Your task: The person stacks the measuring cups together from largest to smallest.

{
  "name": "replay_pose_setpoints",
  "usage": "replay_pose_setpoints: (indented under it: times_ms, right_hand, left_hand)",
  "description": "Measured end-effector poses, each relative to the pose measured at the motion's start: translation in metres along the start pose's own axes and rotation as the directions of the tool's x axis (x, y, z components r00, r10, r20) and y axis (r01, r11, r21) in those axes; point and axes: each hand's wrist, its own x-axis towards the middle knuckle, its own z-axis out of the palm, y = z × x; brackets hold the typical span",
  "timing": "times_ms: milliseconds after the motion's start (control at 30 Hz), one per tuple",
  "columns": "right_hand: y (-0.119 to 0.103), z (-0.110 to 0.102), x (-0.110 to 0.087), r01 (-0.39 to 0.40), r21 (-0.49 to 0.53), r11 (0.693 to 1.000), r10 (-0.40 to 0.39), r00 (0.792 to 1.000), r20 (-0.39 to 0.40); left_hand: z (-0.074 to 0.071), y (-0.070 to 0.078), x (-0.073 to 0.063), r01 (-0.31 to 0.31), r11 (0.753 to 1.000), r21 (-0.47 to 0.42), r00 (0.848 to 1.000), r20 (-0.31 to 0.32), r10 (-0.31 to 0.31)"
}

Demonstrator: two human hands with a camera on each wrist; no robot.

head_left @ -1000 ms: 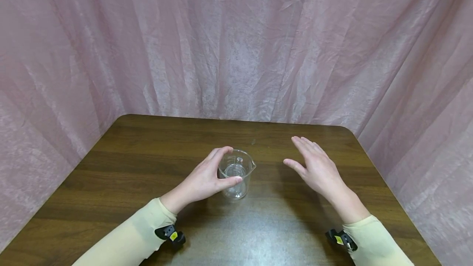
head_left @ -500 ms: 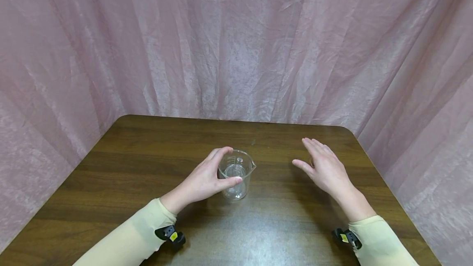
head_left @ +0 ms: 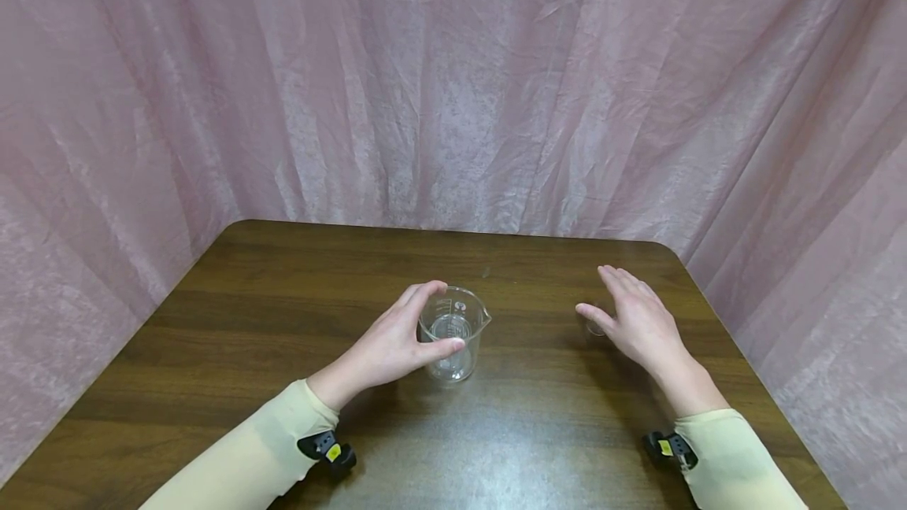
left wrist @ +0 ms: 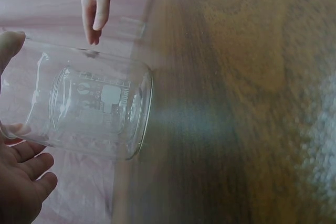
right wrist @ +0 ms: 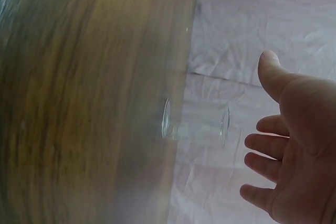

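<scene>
Nearest you, your pale left sleeve (head_left: 248, 447) and right sleeve (head_left: 740, 463) come in from the bottom corners, each with a black wrist unit beneath its cuff. Past the left one, your left hand (head_left: 393, 341) is clamped on the beaker (head_left: 453, 356), its thumb at the near side of the rim and its fingers at the far side. The beaker stands upright on the table (head_left: 283, 290), near the middle, its spout (head_left: 486, 319) turned to your right and white markings on its wall. You can see a ring inside it, but you cannot tell what makes it.

Well to the right, your right hand (head_left: 641, 329) is held above the table, its thumb apart from the fingers and nothing in its grasp. A small clear glass (right wrist: 197, 124) stands upright just beside it, apart from the fingers and mostly hidden from your head view. Beyond the table's far edge hangs a pink curtain (head_left: 460, 101).
</scene>
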Motion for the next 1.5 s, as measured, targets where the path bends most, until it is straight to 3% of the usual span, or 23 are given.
replay_pose_setpoints:
  times_ms: [767,1500]
  right_hand:
    - [0.017,-0.005,-0.001,-0.055,-0.008,0.998,0.056,0.989,0.135]
    - [0.018,-0.007,0.000,-0.078,0.035,0.996,0.071,0.980,0.184]
  left_hand:
    - [-0.001,0.002,0.001,-0.016,1.000,0.008,1.000,-0.010,0.016]
    - [-0.001,0.003,-0.001,-0.009,1.000,0.006,1.000,-0.009,0.009]
